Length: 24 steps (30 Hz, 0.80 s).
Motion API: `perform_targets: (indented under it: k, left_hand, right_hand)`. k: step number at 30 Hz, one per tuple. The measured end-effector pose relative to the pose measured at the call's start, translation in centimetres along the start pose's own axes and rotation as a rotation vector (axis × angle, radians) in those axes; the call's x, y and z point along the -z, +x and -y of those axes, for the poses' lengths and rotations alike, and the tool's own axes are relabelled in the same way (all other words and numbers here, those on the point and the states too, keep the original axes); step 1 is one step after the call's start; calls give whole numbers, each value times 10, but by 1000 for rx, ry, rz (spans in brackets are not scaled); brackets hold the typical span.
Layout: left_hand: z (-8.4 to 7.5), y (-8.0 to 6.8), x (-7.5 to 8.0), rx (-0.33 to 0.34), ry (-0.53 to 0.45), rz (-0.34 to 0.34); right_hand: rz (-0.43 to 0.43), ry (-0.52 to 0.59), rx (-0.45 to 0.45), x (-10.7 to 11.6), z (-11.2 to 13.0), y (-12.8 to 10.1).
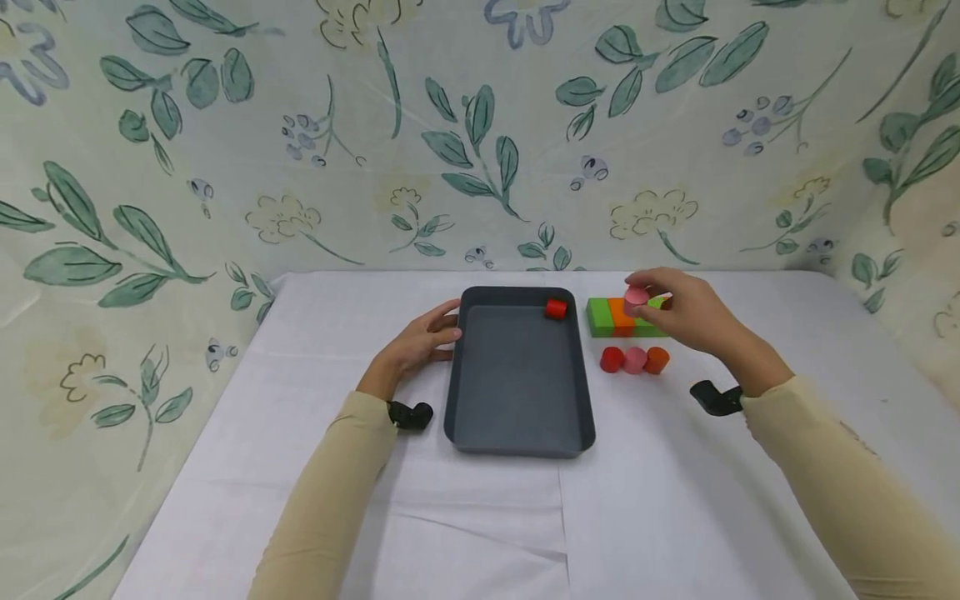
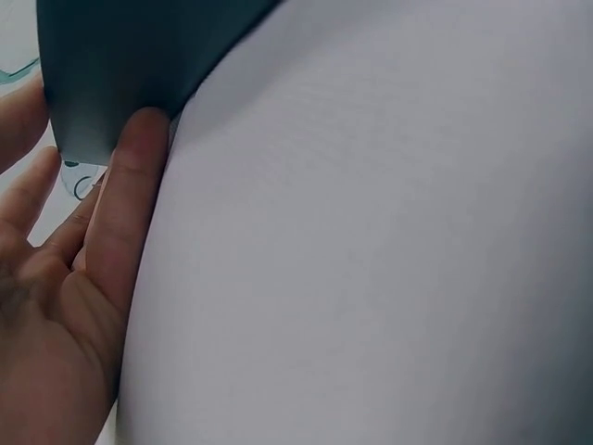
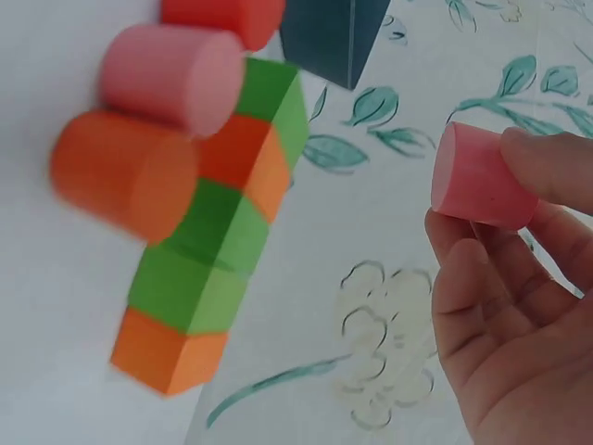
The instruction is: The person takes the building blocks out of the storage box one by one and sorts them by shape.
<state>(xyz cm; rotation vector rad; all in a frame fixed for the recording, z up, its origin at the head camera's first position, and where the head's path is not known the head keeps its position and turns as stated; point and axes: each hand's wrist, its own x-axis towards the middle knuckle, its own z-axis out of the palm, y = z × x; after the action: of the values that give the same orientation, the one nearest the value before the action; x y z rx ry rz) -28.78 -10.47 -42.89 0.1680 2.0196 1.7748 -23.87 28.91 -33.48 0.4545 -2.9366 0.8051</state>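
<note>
My right hand (image 1: pixel 693 312) pinches a pink cylinder (image 3: pixel 482 176) between thumb and fingers, held up over a row of green and orange cubes (image 1: pixel 600 318). Part of that row is hidden behind the hand in the head view. In front of the cubes, a red cylinder (image 1: pixel 612 359), another pink cylinder (image 1: pixel 635 360) and an orange cylinder (image 1: pixel 657 360) lie side by side. At its left side, the dark grey tray (image 1: pixel 517 383) is touched by my left hand (image 1: pixel 415 343), whose fingers rest along the outer wall. One more red cylinder (image 1: pixel 556 309) lies inside the tray's back right corner.
A white cloth (image 1: pixel 637 517) covers the table under everything. Behind it hangs a patterned curtain (image 1: pixel 360 192) with leaves and flowers, meeting the table's far edge just beyond the cubes and tray. Black wrist cameras (image 1: pixel 411 416) sit on both forearms.
</note>
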Motion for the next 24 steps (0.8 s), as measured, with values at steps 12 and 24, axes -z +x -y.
perform_targets:
  k: [12, 24]
  left_hand:
    - [-3, 1, 0, 16, 4, -5]
    - [-1, 1, 0, 19, 19, -7]
  right_hand:
    - [-32, -30, -100, 8, -53, -35]
    - [67, 2, -134, -10, -75, -45]
